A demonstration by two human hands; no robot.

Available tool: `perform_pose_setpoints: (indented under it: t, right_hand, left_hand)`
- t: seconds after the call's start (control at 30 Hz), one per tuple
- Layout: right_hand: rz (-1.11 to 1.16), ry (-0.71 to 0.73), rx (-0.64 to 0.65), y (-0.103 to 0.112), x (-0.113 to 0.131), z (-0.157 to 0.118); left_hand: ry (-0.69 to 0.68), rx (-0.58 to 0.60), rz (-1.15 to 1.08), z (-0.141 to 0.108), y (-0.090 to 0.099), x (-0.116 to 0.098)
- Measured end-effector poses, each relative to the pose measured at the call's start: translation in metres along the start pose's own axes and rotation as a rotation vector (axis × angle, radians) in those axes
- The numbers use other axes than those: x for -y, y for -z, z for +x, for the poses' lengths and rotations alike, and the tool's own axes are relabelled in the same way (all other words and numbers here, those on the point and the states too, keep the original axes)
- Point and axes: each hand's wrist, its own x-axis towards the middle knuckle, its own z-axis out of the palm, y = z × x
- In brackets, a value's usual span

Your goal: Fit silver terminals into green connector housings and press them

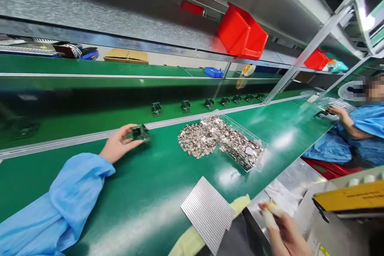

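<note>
**Item 1.** Small square green circuit module (pixel 140 133) with dark fittings on its upper face, located to the left of the clear plastic tray (pixel 251 138). The left hand (pixel 120 143) grasps it at the edge, with the fingers spread and the palm under it. Handling, as judged: light and stiff, though the small fittings may be fragile. The board edges look like the safest place to take hold, with the fingers kept off the fittings.

**Item 2.** Right hand (pixel 283 232), on the near side of the tray at the lower frame edge, clenched around a pale, blurred item (pixel 271 211). The item's kind cannot be told.

**Item 3.** Clear plastic tray, the landmark, filled with small silver metal parts. A heap of silver parts (pixel 195 140) lies against its left side on the green worktop (pixel 150 176).

**Item 4.** Row of green circuit modules (pixel 186 106), beyond the tray and past an aluminium rail (pixel 75 141).

**Item 5.** Ridged metal plate (pixel 207 214), nearer the wearer than the tray, beside a pale yellow cloth (pixel 192 244).

**Item 6.** Co-worker's hand (pixel 334 111), to the right of the tray, with a blue sleeve.

**Item 7.** Red plastic bin (pixel 242 32), on a shelf above the tray.
</note>
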Motion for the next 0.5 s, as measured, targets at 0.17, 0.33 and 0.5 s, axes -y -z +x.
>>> perform_pose_setpoints:
  t: [0.17, 0.33, 0.5]
  right_hand:
    - [-0.198, 0.191, 0.350, -0.099, 0.041, 0.089]
    - [-0.424, 0.180, 0.289, -0.154, 0.048, 0.144]
    - [-0.452, 0.205, 0.270, -0.181, 0.049, 0.158]
  left_hand:
    - [0.182, -0.467, 0.137, 0.063, 0.050, 0.061]
    - [0.223, -0.392, 0.271, 0.124, 0.051, 0.087]
    - [0.125, -0.321, 0.296, 0.134, 0.044, 0.088]
